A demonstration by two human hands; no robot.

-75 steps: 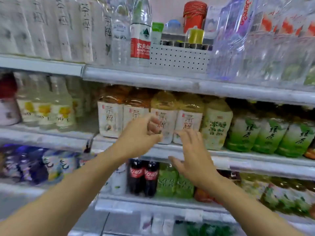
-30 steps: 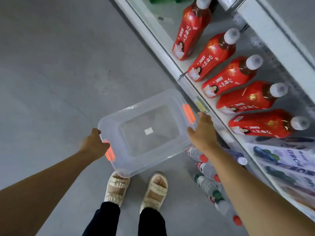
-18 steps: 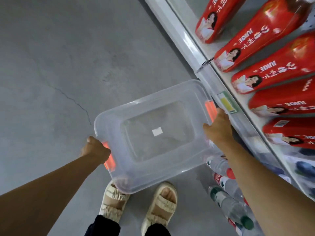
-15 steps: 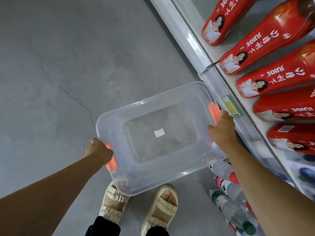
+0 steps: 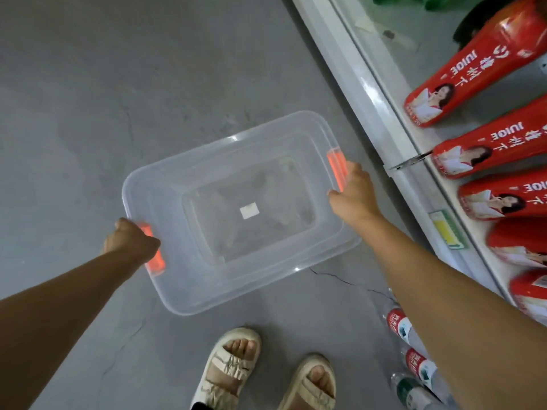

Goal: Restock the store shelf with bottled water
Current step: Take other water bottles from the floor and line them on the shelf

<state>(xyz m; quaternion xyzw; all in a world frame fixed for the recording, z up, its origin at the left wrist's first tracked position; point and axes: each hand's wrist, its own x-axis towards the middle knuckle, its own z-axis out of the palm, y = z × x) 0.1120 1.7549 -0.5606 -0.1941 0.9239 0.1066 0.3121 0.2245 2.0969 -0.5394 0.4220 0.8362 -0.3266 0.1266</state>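
Now both hands, left hand (image 5: 130,239) and right hand (image 5: 353,192), grip the empty clear bin (image 5: 236,211) by its orange handles; it looks light, stiff, slightly slippery.

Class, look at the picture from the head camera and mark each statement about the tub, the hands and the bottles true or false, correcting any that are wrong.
1. Both hands hold the clear plastic tub by its orange handles. True: the left hand grips one, the right hand the other.
2. The tub is full of water bottles. False: it holds no bottles; only a small white label shows through its base.
3. Water bottles with red labels lie on the floor by the person's right arm. True.
4. The red juice bottles sit inside the tub. False: they are on the shelf at the right.
5. The person wears closed black boots. False: light open-toed sandals.
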